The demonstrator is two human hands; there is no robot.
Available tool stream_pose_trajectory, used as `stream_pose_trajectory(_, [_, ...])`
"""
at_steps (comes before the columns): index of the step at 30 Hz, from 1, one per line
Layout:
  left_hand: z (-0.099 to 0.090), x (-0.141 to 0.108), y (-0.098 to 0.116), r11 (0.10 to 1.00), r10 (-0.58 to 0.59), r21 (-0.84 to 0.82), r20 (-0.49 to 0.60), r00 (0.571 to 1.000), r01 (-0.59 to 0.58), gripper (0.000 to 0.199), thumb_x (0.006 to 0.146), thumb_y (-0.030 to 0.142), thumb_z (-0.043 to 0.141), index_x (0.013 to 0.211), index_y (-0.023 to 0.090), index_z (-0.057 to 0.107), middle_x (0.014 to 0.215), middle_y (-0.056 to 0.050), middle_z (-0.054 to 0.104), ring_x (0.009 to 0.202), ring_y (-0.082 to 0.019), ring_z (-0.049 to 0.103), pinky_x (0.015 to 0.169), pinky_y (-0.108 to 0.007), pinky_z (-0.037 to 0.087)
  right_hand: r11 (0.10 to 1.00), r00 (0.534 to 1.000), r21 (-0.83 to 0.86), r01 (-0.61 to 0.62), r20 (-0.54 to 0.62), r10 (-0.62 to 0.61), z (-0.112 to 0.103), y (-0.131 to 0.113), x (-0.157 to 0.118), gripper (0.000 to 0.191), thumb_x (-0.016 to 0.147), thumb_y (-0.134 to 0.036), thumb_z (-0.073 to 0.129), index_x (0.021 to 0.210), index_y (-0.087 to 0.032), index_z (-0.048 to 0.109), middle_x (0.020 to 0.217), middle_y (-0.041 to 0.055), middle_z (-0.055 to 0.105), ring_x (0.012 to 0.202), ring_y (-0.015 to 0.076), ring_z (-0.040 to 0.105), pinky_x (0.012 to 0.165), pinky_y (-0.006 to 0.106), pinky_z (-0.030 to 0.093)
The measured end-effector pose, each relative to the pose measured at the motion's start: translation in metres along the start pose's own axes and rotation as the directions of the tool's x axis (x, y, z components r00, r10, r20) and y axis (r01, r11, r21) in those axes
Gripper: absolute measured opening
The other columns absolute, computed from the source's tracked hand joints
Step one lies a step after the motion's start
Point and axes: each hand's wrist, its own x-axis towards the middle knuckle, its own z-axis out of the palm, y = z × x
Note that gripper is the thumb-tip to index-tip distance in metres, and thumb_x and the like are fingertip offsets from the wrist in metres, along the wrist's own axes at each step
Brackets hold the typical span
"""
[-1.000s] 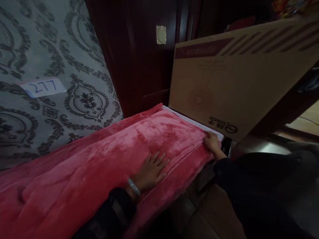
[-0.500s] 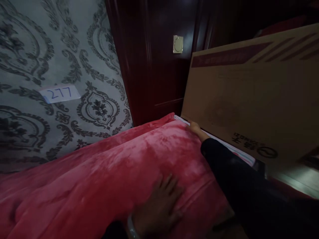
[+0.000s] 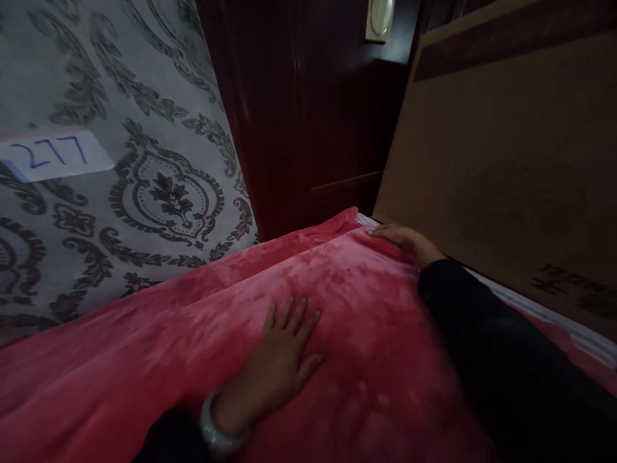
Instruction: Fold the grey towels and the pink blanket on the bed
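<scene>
A red and pink plush blanket [image 3: 212, 334] spreads over a flat surface, with a fold running along its far side. My left hand [image 3: 279, 360] lies palm down on it, fingers spread, with a pale bracelet at the wrist. At the blanket's far right corner is my right hand [image 3: 402, 239], its palm down on the edge and its fingers extended. A striped white cloth edge [image 3: 535, 308] shows beneath the blanket along the right side.
A patterned grey wall [image 3: 168, 193] with a paper label [image 3: 53, 154] reading 277 stands at the left. Behind the blanket is a dark red wooden panel [image 3: 308, 116] with a square plate [image 3: 380, 20]. A large cardboard box [image 3: 501, 148] leans at the right.
The view has come closer to the far corner. My left hand has slid forward and left over the blanket. My right hand has moved from gripping the edge to lying flatter on the corner.
</scene>
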Motion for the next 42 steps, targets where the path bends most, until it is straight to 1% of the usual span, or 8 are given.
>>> stream_pose_trajectory(7, [0.003, -0.002, 0.005, 1.000, 0.010, 0.004, 0.002, 1.000, -0.010, 0.069, 0.101, 0.054, 0.043, 0.162, 0.032, 0.020, 0.170, -0.010, 0.023, 0.157, -0.036, 0.013, 0.123, -0.069, 0.019, 0.867, 0.920, 0.358, -0.345, 0.311, 0.238, -0.004, -0.024, -0.020, 0.025, 0.069, -0.039, 0.084, 0.087, -0.022, 0.076, 0.092, 0.0109, 0.076, 0.089, 0.0306, 0.069, 0.077, 0.041, 0.058])
stream_pose_trajectory(14, [0.002, -0.001, -0.001, 1.000, -0.021, -0.011, -0.052, 0.998, 0.021, 0.067, 0.101, 0.052, 0.043, 0.162, 0.033, 0.022, 0.170, -0.010, 0.022, 0.157, -0.033, 0.017, 0.124, -0.064, 0.020, 0.938, 0.995, 0.332, -0.098, 0.057, 0.084, 0.004, -0.015, -0.016, 0.017, 0.076, -0.031, 0.072, 0.089, -0.020, 0.073, 0.085, 0.0056, 0.073, 0.080, 0.0225, 0.066, 0.075, 0.033, 0.054])
stream_pose_trajectory(19, [-0.010, 0.002, -0.029, 0.955, -0.233, 0.129, -0.235, 0.944, 0.268, 0.067, 0.099, 0.042, 0.045, 0.161, 0.023, 0.028, 0.166, -0.017, 0.029, 0.155, -0.038, 0.023, 0.121, -0.067, 0.024, 0.998, 0.995, 0.064, 0.020, -0.097, -0.014, 0.017, 0.000, -0.006, 0.012, 0.078, -0.028, 0.066, 0.084, -0.018, 0.070, 0.082, 0.0048, 0.071, 0.080, 0.0214, 0.063, 0.077, 0.031, 0.050])
stream_pose_trajectory(25, [-0.042, -0.003, -0.071, 0.795, -0.499, 0.288, -0.188, 0.846, 0.533, 0.055, 0.098, 0.032, 0.041, 0.150, 0.016, 0.046, 0.148, -0.021, 0.055, 0.140, -0.039, 0.048, 0.117, -0.071, 0.025, 1.000, 0.995, -0.027, -0.011, -0.101, 0.008, 0.029, 0.014, 0.003, 0.033, 0.082, -0.043, 0.070, 0.100, -0.016, 0.071, 0.078, 0.0031, 0.066, 0.073, 0.0197, 0.059, 0.073, 0.031, 0.047])
stream_pose_trajectory(29, [-0.048, -0.006, -0.096, 0.738, -0.628, 0.193, -0.153, 0.763, 0.646, 0.053, 0.099, 0.032, 0.037, 0.147, 0.012, 0.049, 0.134, -0.022, 0.064, 0.125, -0.034, 0.061, 0.108, -0.057, 0.043, 0.998, 0.999, -0.058, -0.006, -0.037, 0.004, 0.027, 0.014, 0.006, 0.019, 0.079, -0.035, 0.072, 0.084, -0.017, 0.069, 0.072, 0.0009, 0.063, 0.070, 0.0186, 0.056, 0.070, 0.030, 0.044])
stream_pose_trajectory(32, [-0.049, -0.005, -0.109, 0.709, -0.668, 0.134, -0.184, 0.721, 0.692, 0.050, 0.098, 0.034, 0.039, 0.139, 0.011, 0.057, 0.134, -0.022, 0.063, 0.125, -0.035, 0.060, 0.101, -0.052, 0.049, 0.998, 0.992, -0.057, 0.010, -0.121, -0.017, 0.027, 0.010, 0.004, 0.013, 0.079, -0.029, 0.067, 0.085, -0.018, 0.069, 0.077, 0.0025, 0.067, 0.075, 0.0204, 0.059, 0.074, 0.031, 0.046])
stream_pose_trajectory(37, [-0.055, -0.002, -0.111, 0.673, -0.703, 0.187, -0.139, 0.697, 0.716, 0.038, 0.094, 0.039, 0.045, 0.102, 0.011, 0.070, 0.114, -0.021, 0.071, 0.110, -0.036, 0.066, 0.092, -0.047, 0.052, 0.997, 0.976, -0.061, 0.048, -0.208, -0.060, 0.028, -0.003, -0.005, 0.016, 0.082, -0.025, 0.059, 0.093, -0.018, 0.068, 0.091, 0.0076, 0.072, 0.088, 0.0248, 0.064, 0.083, 0.034, 0.048])
stream_pose_trajectory(42, [-0.083, 0.008, -0.098, 0.652, -0.667, 0.195, -0.311, 0.677, 0.733, 0.030, 0.095, 0.032, 0.041, 0.105, 0.015, 0.064, 0.105, -0.018, 0.073, 0.103, -0.034, 0.068, 0.090, -0.043, 0.052, 0.979, 0.975, -0.192, 0.067, -0.196, -0.105, 0.007, -0.015, 0.010, 0.020, 0.084, -0.025, 0.059, 0.099, -0.018, 0.070, 0.098, 0.0104, 0.072, 0.095, 0.0281, 0.064, 0.085, 0.036, 0.048])
